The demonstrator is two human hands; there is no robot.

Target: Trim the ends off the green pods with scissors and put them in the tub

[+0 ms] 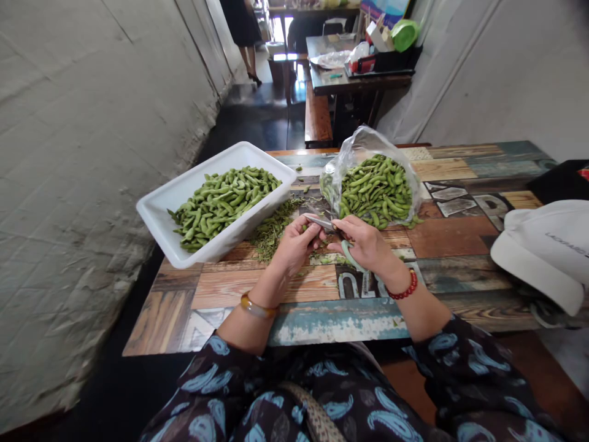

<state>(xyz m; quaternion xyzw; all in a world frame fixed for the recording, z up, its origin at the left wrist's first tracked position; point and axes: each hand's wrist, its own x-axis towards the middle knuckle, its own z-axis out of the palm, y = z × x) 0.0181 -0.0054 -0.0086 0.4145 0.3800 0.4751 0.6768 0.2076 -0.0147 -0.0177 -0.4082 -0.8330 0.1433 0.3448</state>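
My right hand point(363, 244) is closed on a pair of scissors point(353, 256) with pale green handles, its blades pointing left. The fingers of my left hand point(298, 243) are pinched together at the blade tips; what they hold is too small to make out. Left of my hands, a white tub point(216, 245) holds many green pods point(230, 199). Behind my right hand lies an open clear plastic bag point(356, 144) with more pods point(380, 187). A heap of green trimmings point(273, 230) lies between tub and bag.
The patterned wooden table point(460, 236) carries a white cap point(547, 245) at the right. Behind it are a bench point(318, 116) and a second table point(322, 49) with a black tray and a green object. A person's legs point(249, 60) show at the back left, near a grey wall.
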